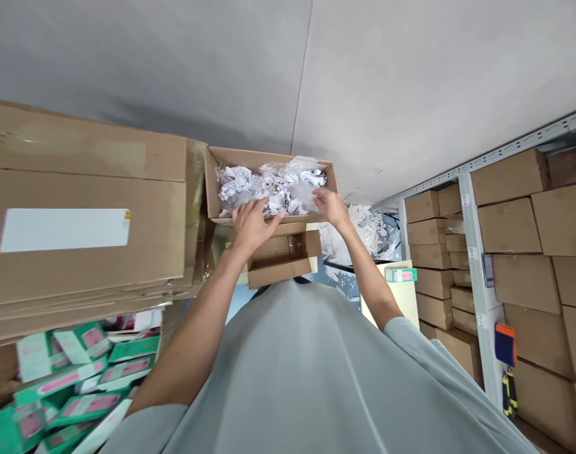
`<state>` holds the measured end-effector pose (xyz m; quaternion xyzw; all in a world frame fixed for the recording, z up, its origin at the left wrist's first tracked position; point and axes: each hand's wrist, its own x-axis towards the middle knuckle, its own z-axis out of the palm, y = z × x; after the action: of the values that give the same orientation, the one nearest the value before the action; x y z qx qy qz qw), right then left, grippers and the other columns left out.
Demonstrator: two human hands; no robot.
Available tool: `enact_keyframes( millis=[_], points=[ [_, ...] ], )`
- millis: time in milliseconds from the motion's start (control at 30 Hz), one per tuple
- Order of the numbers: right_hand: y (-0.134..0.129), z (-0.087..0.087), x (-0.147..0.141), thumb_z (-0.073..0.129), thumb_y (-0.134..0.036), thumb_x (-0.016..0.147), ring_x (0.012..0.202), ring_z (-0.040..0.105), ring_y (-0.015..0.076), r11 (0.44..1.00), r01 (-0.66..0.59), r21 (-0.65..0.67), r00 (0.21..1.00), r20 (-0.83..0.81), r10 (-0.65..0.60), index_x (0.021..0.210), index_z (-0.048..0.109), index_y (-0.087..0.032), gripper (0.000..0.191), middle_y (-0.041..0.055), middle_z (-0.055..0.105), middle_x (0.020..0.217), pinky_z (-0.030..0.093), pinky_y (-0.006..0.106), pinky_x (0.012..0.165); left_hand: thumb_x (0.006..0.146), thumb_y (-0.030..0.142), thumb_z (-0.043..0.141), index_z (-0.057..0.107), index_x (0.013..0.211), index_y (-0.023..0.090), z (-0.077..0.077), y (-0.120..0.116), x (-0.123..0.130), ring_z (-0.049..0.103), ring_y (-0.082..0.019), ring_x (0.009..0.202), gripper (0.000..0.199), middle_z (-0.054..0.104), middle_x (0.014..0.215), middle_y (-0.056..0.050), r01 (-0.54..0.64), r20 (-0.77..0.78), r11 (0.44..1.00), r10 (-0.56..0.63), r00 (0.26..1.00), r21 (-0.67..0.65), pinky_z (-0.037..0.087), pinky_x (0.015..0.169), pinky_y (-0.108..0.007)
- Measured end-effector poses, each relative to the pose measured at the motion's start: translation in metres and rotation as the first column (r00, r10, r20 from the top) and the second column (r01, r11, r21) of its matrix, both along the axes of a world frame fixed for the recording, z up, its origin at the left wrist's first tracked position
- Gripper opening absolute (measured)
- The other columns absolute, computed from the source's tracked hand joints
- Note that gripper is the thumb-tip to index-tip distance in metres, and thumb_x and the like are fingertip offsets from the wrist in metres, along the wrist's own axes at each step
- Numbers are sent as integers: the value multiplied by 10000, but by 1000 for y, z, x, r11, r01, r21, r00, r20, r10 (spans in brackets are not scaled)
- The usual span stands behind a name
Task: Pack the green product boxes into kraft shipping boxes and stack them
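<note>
A brown cardboard box point(212, 183) stands against the grey wall, its top side uncovered. Crumpled white paper point(238, 181) and clear plastic film point(297, 189) fill it. My left hand point(253, 224) lies over the near rim at the left, thumb and fingers apart, its fingertips against the packing. At the right end, my right hand point(331, 205) has its fingers bent and pinched at the edge of the film; the exact grip is partly hidden. Below the near rim, a smaller open carton point(278, 274) sits in front of my chest.
Flattened cardboard point(93, 195) is stacked at left, above many green-and-white packets point(84, 372). White scrap paper point(358, 230) fills a bag at right. Shelves hold brown boxes point(517, 227); a green-and-white packet point(401, 275) rests near my right forearm.
</note>
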<state>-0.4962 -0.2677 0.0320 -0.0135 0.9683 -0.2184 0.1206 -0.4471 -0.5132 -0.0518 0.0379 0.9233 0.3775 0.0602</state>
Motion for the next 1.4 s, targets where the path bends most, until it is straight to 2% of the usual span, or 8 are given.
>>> enact_keyframes(
  millis=[133, 267, 400, 533, 733, 1033, 1267, 1400],
  points=[
    [-2, 2, 3, 611, -158, 1062, 1203, 769, 234, 998, -63, -19, 998, -18, 62, 1316, 785, -181, 308, 97, 825, 1286, 537, 335, 1119, 1063, 509, 574, 510, 1677, 186, 20, 8, -25, 458, -389, 1587, 697, 515, 1699, -182, 29, -142, 997, -18, 990, 73, 357, 1338, -525],
    [-5, 4, 2, 578, -128, 1047, 1162, 755, 227, 989, -146, -4, 989, -24, 146, 1328, 776, -173, 347, 94, 808, 1256, 529, 319, 1116, 1082, 450, 559, 536, 1685, 232, 32, 28, -77, 346, -386, 1669, 641, 399, 1807, -149, 197, -217, 979, -182, 959, 51, 286, 1373, -586],
    [-7, 7, 1, 556, -120, 1040, 1163, 749, 242, 979, -204, 2, 979, -17, 204, 1320, 779, -175, 362, 103, 792, 1282, 534, 328, 1102, 1047, 448, 650, 536, 1706, 259, 21, 56, -121, 205, -454, 1730, 695, 281, 1869, -157, 336, -160, 941, -340, 927, -50, 192, 1368, -693],
    [-7, 8, 0, 563, -113, 1022, 1178, 748, 242, 969, -244, -46, 970, -16, 244, 1249, 793, -197, 333, 86, 793, 1306, 531, 330, 1113, 1064, 478, 636, 572, 1685, 286, 3, 77, -141, 171, -466, 1738, 653, 252, 1883, -153, 392, -110, 913, -404, 908, -114, 96, 1369, -732],
    [-1, 17, 1, 553, -118, 992, 1132, 746, 231, 960, -222, -168, 975, -58, 215, 1169, 795, -180, 306, 76, 803, 1252, 533, 319, 1091, 1042, 376, 639, 697, 1533, 206, -8, 81, -144, 210, -420, 1710, 523, 307, 1855, -173, 373, -152, 915, -396, 906, -155, 93, 1383, -670],
    [34, 28, -2, 559, -190, 951, 972, 741, 207, 957, -69, -283, 997, -64, 53, 1062, 801, -183, 267, 44, 829, 1104, 551, 297, 961, 1034, 405, 560, 798, 1380, 239, -37, 60, -129, 442, -434, 1508, 452, 506, 1649, -185, 311, -26, 942, -316, 948, -130, 387, 1241, -655],
    [62, 40, -4, 544, -249, 962, 831, 702, 173, 923, 28, -383, 983, -155, -94, 1017, 796, -171, 270, 25, 792, 980, 561, 289, 858, 1004, 320, 601, 776, 1424, 262, -48, 46, -134, 489, -403, 1492, 458, 587, 1609, -145, 327, -16, 935, -332, 943, -136, 391, 1266, -615],
    [69, 53, -2, 538, -276, 974, 808, 680, 160, 896, 25, -444, 970, -205, -129, 1012, 786, -175, 270, 23, 756, 950, 564, 282, 823, 995, 314, 642, 718, 1512, 242, -41, 37, -125, 484, -403, 1539, 527, 585, 1626, -151, 274, -34, 958, -277, 960, -82, 343, 1324, -601]
  ],
)
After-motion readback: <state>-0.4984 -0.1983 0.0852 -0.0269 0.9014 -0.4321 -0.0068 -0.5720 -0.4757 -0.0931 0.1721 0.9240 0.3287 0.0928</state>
